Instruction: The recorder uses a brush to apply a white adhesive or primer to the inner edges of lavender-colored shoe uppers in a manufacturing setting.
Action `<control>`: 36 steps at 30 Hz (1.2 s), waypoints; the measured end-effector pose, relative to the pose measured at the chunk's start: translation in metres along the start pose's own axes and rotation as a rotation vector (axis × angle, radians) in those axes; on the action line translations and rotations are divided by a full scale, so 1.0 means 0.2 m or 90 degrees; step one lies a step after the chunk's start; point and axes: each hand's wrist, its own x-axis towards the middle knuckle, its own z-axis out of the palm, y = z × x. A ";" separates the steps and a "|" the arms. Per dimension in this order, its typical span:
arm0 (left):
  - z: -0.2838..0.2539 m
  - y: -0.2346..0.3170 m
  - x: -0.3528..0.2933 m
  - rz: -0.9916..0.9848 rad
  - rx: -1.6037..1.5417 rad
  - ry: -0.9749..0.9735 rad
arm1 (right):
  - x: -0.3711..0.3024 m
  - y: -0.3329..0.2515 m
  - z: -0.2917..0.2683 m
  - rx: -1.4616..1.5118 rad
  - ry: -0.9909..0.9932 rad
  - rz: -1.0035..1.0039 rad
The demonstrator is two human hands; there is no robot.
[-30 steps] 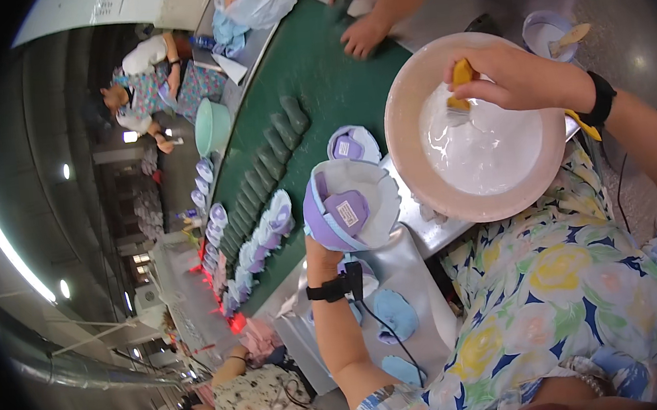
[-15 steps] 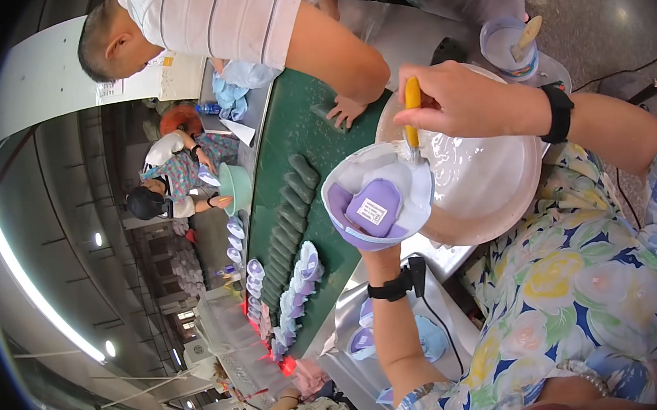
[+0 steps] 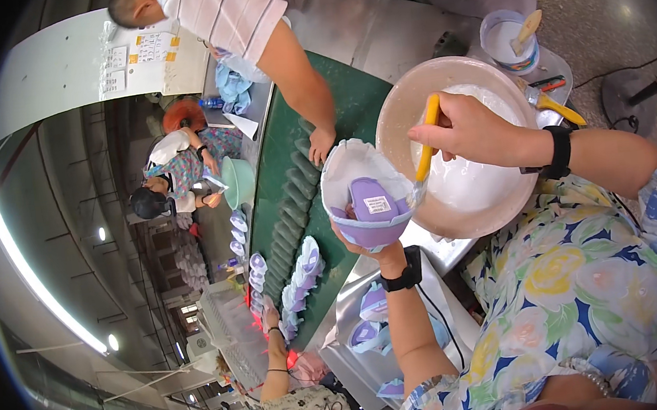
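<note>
My right hand (image 3: 477, 132), coming in from the picture's right, grips a yellow-handled brush (image 3: 428, 142). The bristles touch the near rim of a purple-and-white shoe upper (image 3: 377, 214) shaped like a cup, with a white label inside. From below, my left hand (image 3: 382, 254) holds this upper; its fingers are mostly hidden behind it. Under my right hand stands a wide pale basin (image 3: 400, 89) holding milky white liquid (image 3: 474, 182).
A green conveyor belt (image 3: 352, 82) carries a row of dark grey soles (image 3: 285, 213) and more purple uppers (image 3: 300, 280). A co-worker's hand (image 3: 322, 143) rests beside the soles. A white tub (image 3: 507, 42) with a brush and another yellow brush (image 3: 563, 110) stand by the basin.
The upper has tilted, and the brush has moved down along its rim to the lower right side. The co-worker's arm has shifted left; another worker's arm now reaches the belt's far end.
</note>
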 end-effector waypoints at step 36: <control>0.10 0.23 0.00 -0.684 -0.344 -0.148 | 0.11 0.03 -0.05 -0.331 -0.270 -0.511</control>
